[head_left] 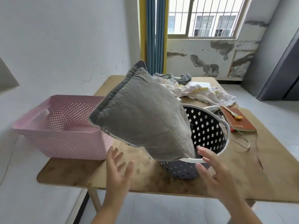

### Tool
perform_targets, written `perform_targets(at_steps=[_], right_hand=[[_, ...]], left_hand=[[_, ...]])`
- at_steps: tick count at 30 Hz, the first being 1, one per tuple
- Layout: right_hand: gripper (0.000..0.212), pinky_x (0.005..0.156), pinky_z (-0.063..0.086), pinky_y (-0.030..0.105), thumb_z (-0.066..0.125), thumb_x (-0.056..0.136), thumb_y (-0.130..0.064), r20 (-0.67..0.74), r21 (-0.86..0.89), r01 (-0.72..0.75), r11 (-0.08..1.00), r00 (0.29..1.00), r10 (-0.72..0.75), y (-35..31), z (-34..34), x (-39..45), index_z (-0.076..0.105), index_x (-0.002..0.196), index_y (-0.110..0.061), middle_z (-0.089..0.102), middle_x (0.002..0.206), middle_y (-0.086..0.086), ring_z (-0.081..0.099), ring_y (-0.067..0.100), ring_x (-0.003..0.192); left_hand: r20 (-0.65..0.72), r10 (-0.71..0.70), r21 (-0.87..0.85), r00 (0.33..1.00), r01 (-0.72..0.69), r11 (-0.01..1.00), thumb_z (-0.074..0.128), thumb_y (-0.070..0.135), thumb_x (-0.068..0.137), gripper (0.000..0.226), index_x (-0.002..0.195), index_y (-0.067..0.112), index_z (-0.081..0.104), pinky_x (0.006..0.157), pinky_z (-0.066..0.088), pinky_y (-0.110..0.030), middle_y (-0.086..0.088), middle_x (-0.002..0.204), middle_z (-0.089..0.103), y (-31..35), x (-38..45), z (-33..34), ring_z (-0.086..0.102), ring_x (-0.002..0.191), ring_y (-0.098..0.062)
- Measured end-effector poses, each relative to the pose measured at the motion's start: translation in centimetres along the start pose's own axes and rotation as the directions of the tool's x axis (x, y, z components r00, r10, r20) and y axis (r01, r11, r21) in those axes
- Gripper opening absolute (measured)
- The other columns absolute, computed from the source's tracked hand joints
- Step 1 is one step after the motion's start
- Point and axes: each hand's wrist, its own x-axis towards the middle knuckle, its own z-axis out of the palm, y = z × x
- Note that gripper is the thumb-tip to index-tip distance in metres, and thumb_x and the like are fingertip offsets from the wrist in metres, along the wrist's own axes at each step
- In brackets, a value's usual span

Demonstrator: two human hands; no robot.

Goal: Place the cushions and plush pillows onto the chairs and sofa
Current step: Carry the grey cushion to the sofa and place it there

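From the head camera we see both our hands raised in front of us over the near edge of the table, palms facing each other and fingers spread. The left hand and the right hand are well apart and hold nothing; neither touches anything we can make out.

Just above and between them stands the grey cushion. Its lower corner is tucked inside the round perforated basket, which sits just beyond our right hand, and the cushion leans up and away to the left, tilted over the gap between that basket and the pink basket beyond our left hand. Something dark lies deeper in the round basket, but we cannot tell what it is.

Further off past our right hand, crumpled pale cloth and a reddish book lie on the table. No chair or sofa shows in this view.

We judge the cushion to be light and soft: the cover is wrinkled and the filling looks plump, so it should give under the fingers and not slip. It is bulky, though, and would flop if pinched at one corner. The best hold seems to be one palm on each broad face or on the two side edges near its middle, pressing inward, then lifting straight up so the buried corner clears the basket rim without tipping the basket.
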Motion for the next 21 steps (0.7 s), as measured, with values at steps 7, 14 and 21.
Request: perform_targets(at_steps=[7,14,21], right_hand=[[0.094,0.102,0.024,0.017,0.042,0.059,-0.078,0.136,-0.105,0.081,0.991,0.989,-0.066,0.1,2.4,15.3,0.047,0.128,-0.016,0.039,0.127,-0.013,0.036,0.006,0.125],[0.085,0.111,0.027,0.037,0.064,0.061,-0.048,0.255,0.036,-0.117,0.992,0.961,0.104,2.0,3.3,25.8,0.038,0.135,-0.015,0.038,0.143,0.008,0.034,0.022,0.132],[0.063,0.078,0.035,0.028,0.058,0.076,-0.050,0.333,-0.100,-0.124,0.987,0.931,0.151,2.5,5.2,28.0,0.051,0.118,-0.004,0.060,0.114,0.014,0.050,0.020,0.095]], left_hand=[[-0.345,0.056,-0.125,0.937,-0.105,0.987,0.075,0.045,0.056,0.079,0.117,0.043,0.026,0.073,0.044,0.004,0.006,0.124,0.042,1.8,10.0,3.2,0.049,0.109,-0.006],[-0.378,0.046,0.258,0.925,0.058,0.964,0.056,0.084,0.021,0.134,0.130,0.054,-0.015,0.105,0.034,-0.045,-0.016,0.144,0.030,1.1,10.8,4.2,0.042,0.123,-0.033],[-0.397,0.024,0.325,0.918,0.116,0.938,0.081,0.041,0.028,0.140,0.137,-0.012,0.011,0.098,0.017,0.007,-0.020,0.136,0.035,2.8,8.4,7.1,0.042,0.119,-0.019]])
